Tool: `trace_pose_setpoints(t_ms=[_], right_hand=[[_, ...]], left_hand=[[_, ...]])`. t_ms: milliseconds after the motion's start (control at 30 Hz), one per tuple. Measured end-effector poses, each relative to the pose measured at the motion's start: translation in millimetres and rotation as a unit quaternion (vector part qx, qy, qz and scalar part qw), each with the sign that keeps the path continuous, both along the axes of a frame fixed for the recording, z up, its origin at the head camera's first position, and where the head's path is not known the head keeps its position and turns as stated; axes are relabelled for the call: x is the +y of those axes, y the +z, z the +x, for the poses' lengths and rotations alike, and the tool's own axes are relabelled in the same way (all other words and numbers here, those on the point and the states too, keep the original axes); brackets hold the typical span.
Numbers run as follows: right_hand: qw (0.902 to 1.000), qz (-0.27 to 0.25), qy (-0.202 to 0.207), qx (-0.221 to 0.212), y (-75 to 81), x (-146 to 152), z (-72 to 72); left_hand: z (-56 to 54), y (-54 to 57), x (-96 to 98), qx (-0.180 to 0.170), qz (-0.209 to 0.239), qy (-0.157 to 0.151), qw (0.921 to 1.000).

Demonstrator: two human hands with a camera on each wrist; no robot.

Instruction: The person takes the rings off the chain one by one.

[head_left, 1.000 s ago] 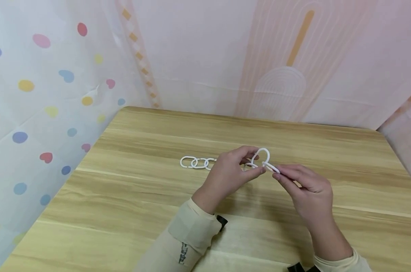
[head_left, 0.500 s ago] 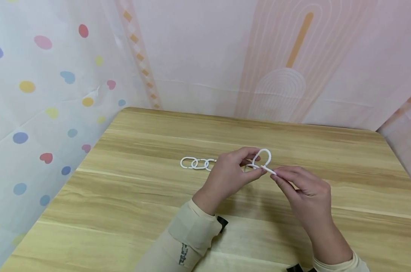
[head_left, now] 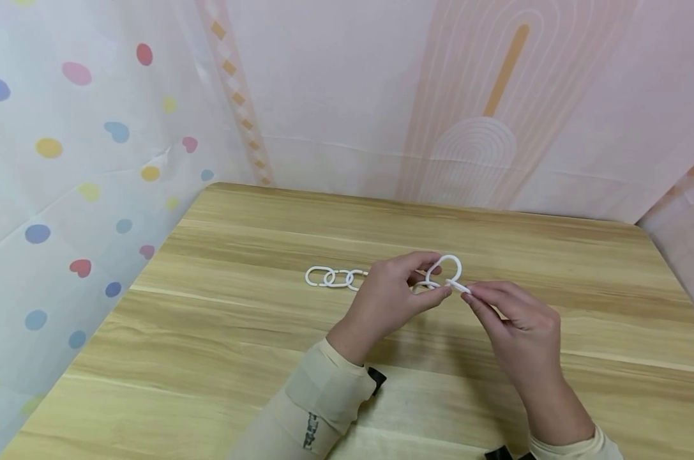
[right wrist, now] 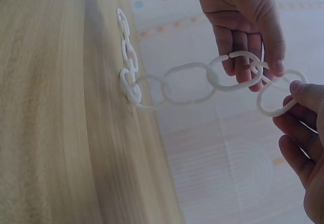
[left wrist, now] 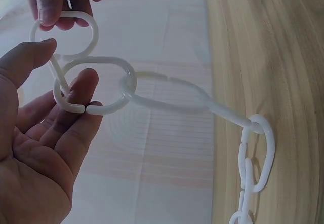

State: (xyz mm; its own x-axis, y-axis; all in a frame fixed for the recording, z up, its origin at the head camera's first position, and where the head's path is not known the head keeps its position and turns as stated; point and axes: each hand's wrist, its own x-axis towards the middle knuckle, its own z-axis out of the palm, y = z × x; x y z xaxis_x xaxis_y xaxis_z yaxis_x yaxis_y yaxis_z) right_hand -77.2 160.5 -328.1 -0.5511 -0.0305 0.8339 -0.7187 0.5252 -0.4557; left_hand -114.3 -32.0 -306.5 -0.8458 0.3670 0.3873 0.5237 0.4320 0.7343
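A chain of white oval plastic links runs between my hands and down to the table. My left hand (head_left: 384, 291) pinches a link near the chain's raised end, which is seen almost edge-on in the left wrist view. Between thumb and fingertips of my right hand (head_left: 521, 322) is a white link (right wrist: 273, 114), which meets the left hand's link at the left thumb tip. A neighbouring link (left wrist: 101, 60), with a small gap in its side, hangs at the left fingers. Farther along, the lower chain links (head_left: 320, 267) lie on the table, partly hidden behind the left hand.
The wood-grain table (head_left: 209, 358) spreads around both hands. Behind it hangs a pale pink patterned cloth (head_left: 335, 96), and a dotted cloth (head_left: 94, 211) covers the left side. Black straps (head_left: 377, 380) show at the wrists.
Both hands stay nearly in place. The link in the right hand has tilted slightly against the left hand's link, and the view has shifted a little.
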Motion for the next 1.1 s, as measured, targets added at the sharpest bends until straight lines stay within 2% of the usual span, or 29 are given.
trace_pose_setpoints(t_ms=[600,867,1100], right_hand=[[0.9998,-0.011,0.015,-0.005,1.3,0.2,0.2],[0.9969,-0.060,0.027,-0.043,1.4,5.1,2.6],[0.9936,-0.089,0.013,-0.069,3.0,3.9,3.4]], left_hand=[[-1.0,-0.2,-0.9,-0.003,-0.007,0.008,0.9999],[-6.7,1.4,-11.2,-0.008,-0.009,0.061,0.9981],[-8.3,2.2,-14.9,-0.011,-0.007,0.063,0.9980]])
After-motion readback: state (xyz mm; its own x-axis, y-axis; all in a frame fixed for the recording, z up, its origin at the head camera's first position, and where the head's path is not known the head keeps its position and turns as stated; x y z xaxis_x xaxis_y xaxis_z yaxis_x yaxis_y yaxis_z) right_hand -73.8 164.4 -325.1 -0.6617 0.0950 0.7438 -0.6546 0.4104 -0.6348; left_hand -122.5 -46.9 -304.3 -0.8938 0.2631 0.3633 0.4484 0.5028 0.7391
